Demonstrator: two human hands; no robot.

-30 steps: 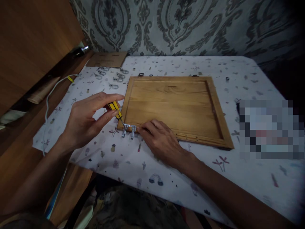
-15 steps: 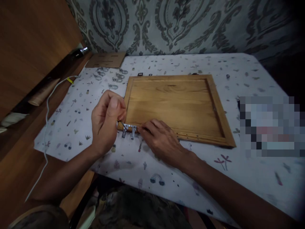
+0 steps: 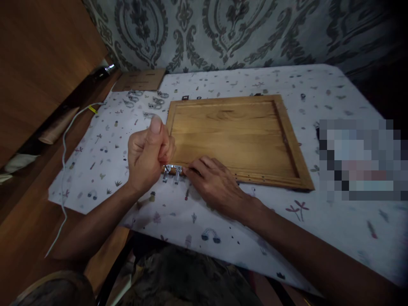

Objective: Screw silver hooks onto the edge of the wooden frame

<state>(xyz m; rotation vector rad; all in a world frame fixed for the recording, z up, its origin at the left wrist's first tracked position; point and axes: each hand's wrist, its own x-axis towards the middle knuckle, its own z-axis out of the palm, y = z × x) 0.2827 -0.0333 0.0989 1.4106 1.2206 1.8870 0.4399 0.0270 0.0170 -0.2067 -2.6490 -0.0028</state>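
The left hand (image 3: 148, 153) is a fist, anything inside hidden, beside a metal fitting (image 3: 177, 170) at the seven o'clock edge of a wooden panel (image 3: 229, 136). The right hand (image 3: 213, 185) bends its fingers at that edge; whether pinching, I cannot tell. The panel lies toward one o'clock, probably stiff, best lifted by its frame (image 3: 292, 142); the fitting seems hard, slick.

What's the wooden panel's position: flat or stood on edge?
Flat: the wooden panel lies on the printed tablecloth, its sunken face upward.

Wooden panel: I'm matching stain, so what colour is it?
Wooden panel: golden brown, shown in the head view.
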